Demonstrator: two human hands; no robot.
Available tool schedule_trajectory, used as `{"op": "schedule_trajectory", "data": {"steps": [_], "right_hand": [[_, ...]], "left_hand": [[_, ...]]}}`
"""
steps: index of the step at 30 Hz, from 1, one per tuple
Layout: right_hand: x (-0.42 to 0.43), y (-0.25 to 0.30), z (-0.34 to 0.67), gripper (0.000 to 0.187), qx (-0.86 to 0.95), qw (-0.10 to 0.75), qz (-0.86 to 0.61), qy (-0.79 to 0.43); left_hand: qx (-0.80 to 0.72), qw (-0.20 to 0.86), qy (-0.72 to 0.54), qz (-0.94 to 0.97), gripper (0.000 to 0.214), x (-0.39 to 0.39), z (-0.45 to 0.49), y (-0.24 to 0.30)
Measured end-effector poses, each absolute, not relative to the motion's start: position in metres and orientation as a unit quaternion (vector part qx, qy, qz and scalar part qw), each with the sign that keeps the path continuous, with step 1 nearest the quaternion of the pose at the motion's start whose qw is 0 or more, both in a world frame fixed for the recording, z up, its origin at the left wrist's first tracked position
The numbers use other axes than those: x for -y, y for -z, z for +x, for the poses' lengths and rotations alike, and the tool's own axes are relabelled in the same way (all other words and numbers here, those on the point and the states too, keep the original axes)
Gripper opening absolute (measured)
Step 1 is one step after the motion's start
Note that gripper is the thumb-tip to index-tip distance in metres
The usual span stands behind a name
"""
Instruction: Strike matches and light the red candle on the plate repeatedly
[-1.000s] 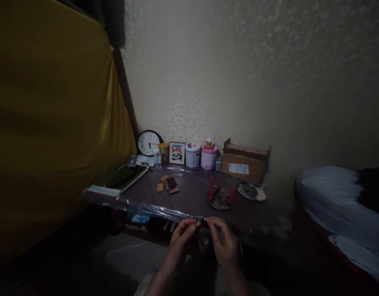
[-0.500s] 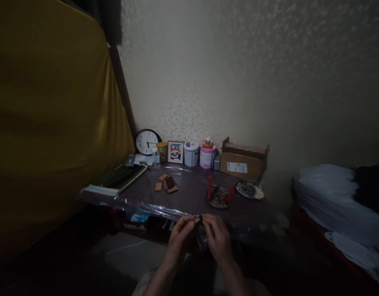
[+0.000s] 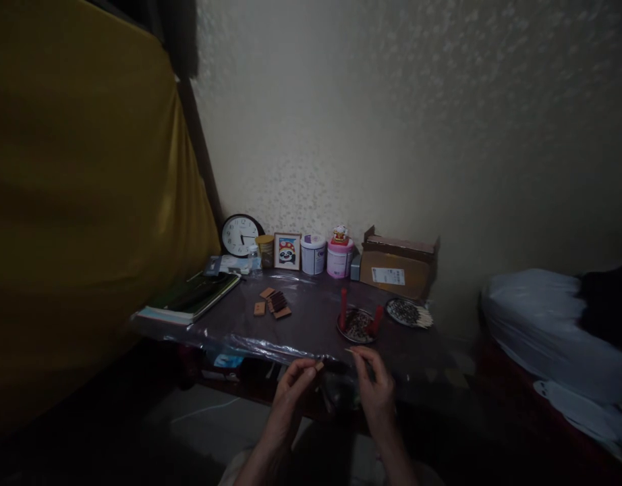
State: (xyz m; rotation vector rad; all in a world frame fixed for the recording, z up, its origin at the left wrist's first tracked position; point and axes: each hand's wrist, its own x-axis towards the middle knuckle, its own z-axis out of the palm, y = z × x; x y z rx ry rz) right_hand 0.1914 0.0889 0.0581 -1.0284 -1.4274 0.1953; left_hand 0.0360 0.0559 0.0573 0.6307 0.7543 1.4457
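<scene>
My left hand (image 3: 291,391) is closed, pinching a small tan block (image 3: 319,366) between thumb and fingertips. My right hand (image 3: 378,391) is closed too, with a thin pale stick (image 3: 349,351) pinched at its fingertips. Both hands hover just in front of the near edge of the dark table (image 3: 311,331), a short gap between them. Just beyond my right hand sits a round dish (image 3: 358,327) with two red candles. A second plate (image 3: 407,312) holding a bundle of thin sticks lies to its right. Several small brown blocks (image 3: 273,302) lie mid-table.
Along the wall stand a clock (image 3: 239,235), a framed panda picture (image 3: 287,251), a white tub (image 3: 313,254), a pink tub (image 3: 340,258) and a cardboard box (image 3: 399,266). Books (image 3: 189,297) lie at the table's left. A yellow curtain (image 3: 88,202) hangs left; a white bundle (image 3: 544,324) lies right.
My hands were joined together at the fingertips; now they have drawn apart, the right hand moving right and up with the thin stick, the left keeping the tan block.
</scene>
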Motion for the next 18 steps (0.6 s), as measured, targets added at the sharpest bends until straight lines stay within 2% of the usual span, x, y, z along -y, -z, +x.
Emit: {"op": "schedule_trajectory", "data": {"steps": [7, 11, 16, 18], "right_hand": [[-0.072, -0.069, 0.176, 0.009, 0.653, 0.636, -0.404, -0.074], [-0.070, -0.070, 0.175, 0.011, 0.695, 0.604, -0.389, -0.044], [-0.065, -0.075, 0.177, 0.012, 0.674, 0.637, -0.373, -0.028], [-0.069, -0.069, 0.179, 0.014, 0.702, 0.613, -0.362, -0.028]], "left_hand": [[-0.300, 0.655, -0.630, 0.290, 0.020, -0.056, 0.042, -0.062], [-0.307, 0.648, -0.633, 0.290, 0.021, -0.053, 0.044, -0.065], [-0.313, 0.651, -0.634, 0.278, 0.023, -0.054, 0.044, -0.068], [-0.312, 0.646, -0.640, 0.274, 0.023, -0.054, 0.045, -0.069]]}}
